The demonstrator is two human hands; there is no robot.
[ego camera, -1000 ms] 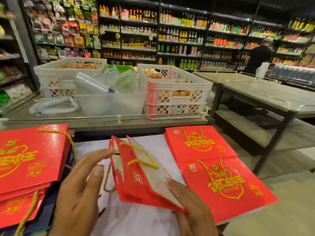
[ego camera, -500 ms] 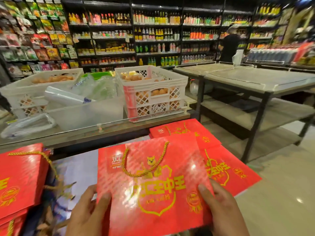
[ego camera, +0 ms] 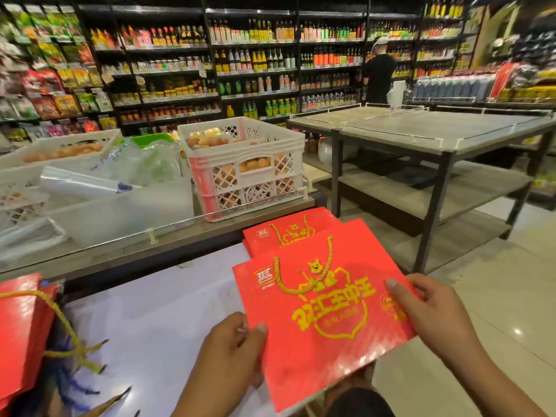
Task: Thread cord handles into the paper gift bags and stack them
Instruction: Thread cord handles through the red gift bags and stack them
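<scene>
A flat red gift bag [ego camera: 325, 320] with gold print and a gold cord handle [ego camera: 304, 266] lies on top of the stack of red bags [ego camera: 270, 233] at the right end of the white table [ego camera: 156, 308]. My left hand [ego camera: 231, 350] pinches its near left edge, thumb on top. My right hand [ego camera: 433, 308] grips its right edge, thumb on the face. Another pile of red bags [ego camera: 21, 326] sits at the far left, with loose gold cords [ego camera: 72, 350] beside it.
Behind the table runs a steel counter [ego camera: 168, 245] with a white crate of eggs [ego camera: 243, 170], a clear tub [ego camera: 120, 206] and plastic bags. A bare metal display rack [ego camera: 436, 139] stands to the right. A person [ego camera: 379, 73] stands at the far shelves.
The bag, open and on its edge a second ago, is now flat. Both hands have carried it right, over the right-hand stack. The view has turned right as well.
</scene>
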